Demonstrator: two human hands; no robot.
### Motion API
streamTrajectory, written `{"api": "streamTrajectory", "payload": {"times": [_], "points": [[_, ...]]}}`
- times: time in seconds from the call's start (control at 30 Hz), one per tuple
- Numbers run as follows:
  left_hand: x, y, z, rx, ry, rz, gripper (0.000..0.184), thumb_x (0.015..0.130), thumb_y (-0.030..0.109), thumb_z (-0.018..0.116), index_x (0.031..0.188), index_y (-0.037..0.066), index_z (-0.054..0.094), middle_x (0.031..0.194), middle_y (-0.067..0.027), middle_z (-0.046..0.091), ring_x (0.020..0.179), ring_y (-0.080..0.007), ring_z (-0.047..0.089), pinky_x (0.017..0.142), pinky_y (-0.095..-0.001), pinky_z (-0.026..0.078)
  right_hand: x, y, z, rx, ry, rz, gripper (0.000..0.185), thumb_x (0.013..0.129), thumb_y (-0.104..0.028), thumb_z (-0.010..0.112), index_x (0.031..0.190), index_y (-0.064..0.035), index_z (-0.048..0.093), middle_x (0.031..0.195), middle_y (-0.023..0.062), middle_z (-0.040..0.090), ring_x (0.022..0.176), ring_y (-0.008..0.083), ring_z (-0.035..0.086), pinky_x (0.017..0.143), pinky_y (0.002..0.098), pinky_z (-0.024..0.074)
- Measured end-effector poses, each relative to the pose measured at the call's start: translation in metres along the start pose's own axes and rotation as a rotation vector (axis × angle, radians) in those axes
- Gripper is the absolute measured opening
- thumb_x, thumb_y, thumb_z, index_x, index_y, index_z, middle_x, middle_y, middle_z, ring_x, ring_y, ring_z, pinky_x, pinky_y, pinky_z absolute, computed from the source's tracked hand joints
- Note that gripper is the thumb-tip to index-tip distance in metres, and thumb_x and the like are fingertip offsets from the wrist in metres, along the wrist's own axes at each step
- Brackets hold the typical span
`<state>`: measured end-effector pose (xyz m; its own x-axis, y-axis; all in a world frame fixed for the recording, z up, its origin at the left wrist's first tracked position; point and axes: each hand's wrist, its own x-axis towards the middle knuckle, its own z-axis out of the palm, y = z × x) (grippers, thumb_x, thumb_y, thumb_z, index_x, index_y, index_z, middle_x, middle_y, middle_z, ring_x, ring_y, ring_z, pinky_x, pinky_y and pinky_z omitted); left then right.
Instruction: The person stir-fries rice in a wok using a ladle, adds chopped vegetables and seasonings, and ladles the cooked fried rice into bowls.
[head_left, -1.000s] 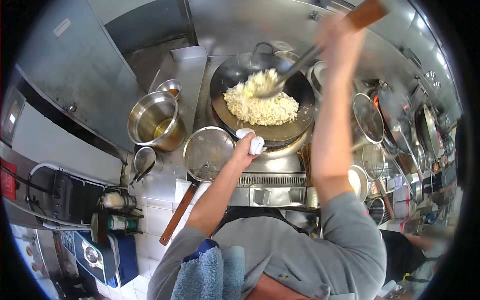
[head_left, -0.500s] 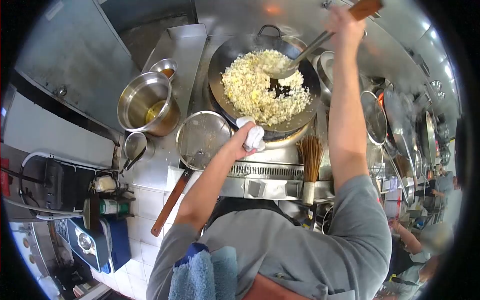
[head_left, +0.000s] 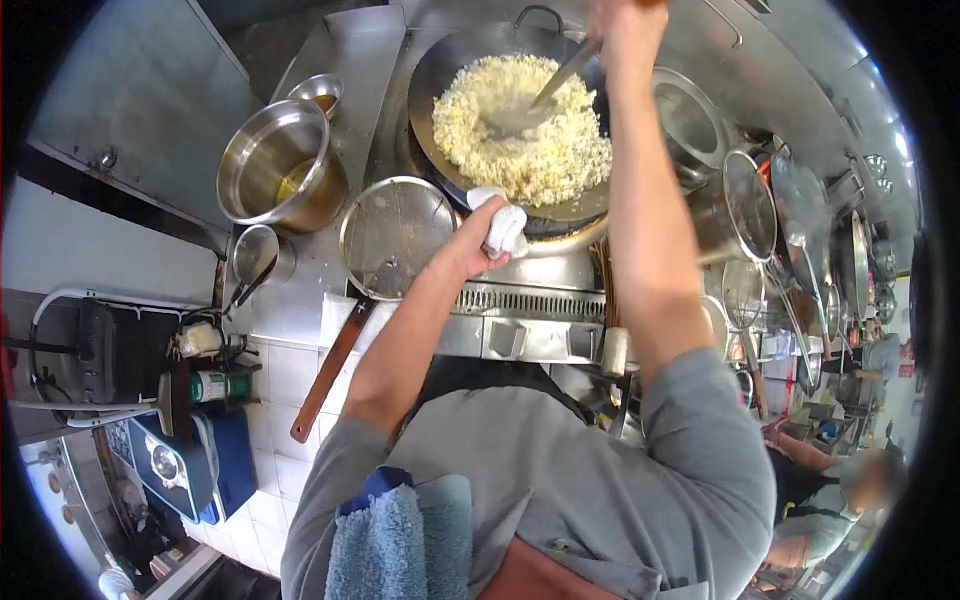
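Observation:
A large black wok (head_left: 428,82) sits on the stove, filled with fried rice (head_left: 530,170) flecked with yellow egg. My right hand (head_left: 630,40) is closed around the handle of a ladle (head_left: 568,78), at the top of the view. The ladle's bowl is down in the rice and blurred by motion. At the wok's near edge, my left hand (head_left: 482,243) is closed on a folded white cloth (head_left: 507,230), which covers the spot where it meets the rim. A round mesh strainer (head_left: 398,235) with a wooden handle lies beside my left forearm.
On the left counter stand a steel pot with yellow oil (head_left: 232,180), a small bowl of brown sauce (head_left: 318,92) and a small steel pot (head_left: 262,255). A bamboo brush (head_left: 615,350) is partly behind my right arm. Strainers (head_left: 750,205) hang right; another person (head_left: 825,500) stands lower right.
My right hand has moved left with the ladle, whose bowl has shifted left through the rice. My left hand still holds the cloth at the wok's rim. The whole view has shifted slightly.

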<state>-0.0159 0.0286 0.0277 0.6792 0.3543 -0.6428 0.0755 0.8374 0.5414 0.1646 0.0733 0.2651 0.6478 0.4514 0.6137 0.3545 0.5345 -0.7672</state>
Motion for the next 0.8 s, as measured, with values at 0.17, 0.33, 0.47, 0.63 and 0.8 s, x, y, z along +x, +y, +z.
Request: {"api": "streamTrajectory", "payload": {"times": [0.17,0.33,0.47,0.63,0.8], "points": [[-0.005,0.002,0.006,-0.005,0.088,-0.025,0.026,0.078,0.046,0.054,0.085,0.022,0.059,0.074,0.0045,0.059,0.066,-0.0115,0.054,0.051,-0.0284,0.042,-0.021,-0.033,-0.047,0.236,-0.111,-0.006,0.023,0.075,-0.004,0.059,0.058,-0.0083,0.044,0.049,-0.0011,0.041,0.037,0.0078,0.036,0.037,0.0229,0.0249],[0.001,-0.004,-0.001,0.026,0.022,-0.020,0.027,0.077,0.047,0.053,0.084,0.022,0.060,0.073,0.0045,0.060,0.065,-0.0115,0.055,0.050,-0.0284,0.042,-0.040,0.000,-0.059,0.160,-0.141,0.012,0.021,0.077,0.001,0.056,0.060,-0.0049,0.044,0.051,-0.0014,0.042,0.039,0.0081,0.037,0.040,0.0227,0.0275],[0.000,0.001,0.003,-0.006,0.021,0.012,0.028,0.078,0.046,0.055,0.084,0.020,0.057,0.071,0.0033,0.057,0.067,-0.0144,0.054,0.051,-0.0300,0.041,-0.068,-0.061,-0.079,-0.019,0.043,-0.034,0.017,0.079,0.004,0.054,0.066,-0.0053,0.049,0.054,-0.0015,0.040,0.041,0.0086,0.037,0.041,0.0230,0.0299],[0.004,-0.001,0.000,0.016,0.075,-0.013,0.029,0.078,0.048,0.054,0.085,0.020,0.058,0.074,0.0010,0.057,0.066,-0.0152,0.054,0.051,-0.0307,0.040,-0.036,-0.010,-0.068,0.110,-0.065,0.031,0.024,0.074,-0.002,0.062,0.057,-0.0053,0.046,0.051,-0.0023,0.043,0.040,0.0082,0.036,0.040,0.0242,0.0280],[0.003,-0.001,0.004,-0.006,0.059,0.029,0.027,0.076,0.046,0.056,0.084,0.020,0.058,0.072,0.0016,0.057,0.065,-0.0161,0.054,0.051,-0.0319,0.042,-0.054,-0.012,-0.093,0.125,-0.034,0.000,0.022,0.071,-0.001,0.064,0.060,-0.0069,0.046,0.050,-0.0007,0.045,0.039,0.0077,0.038,0.038,0.0226,0.0287]]}}
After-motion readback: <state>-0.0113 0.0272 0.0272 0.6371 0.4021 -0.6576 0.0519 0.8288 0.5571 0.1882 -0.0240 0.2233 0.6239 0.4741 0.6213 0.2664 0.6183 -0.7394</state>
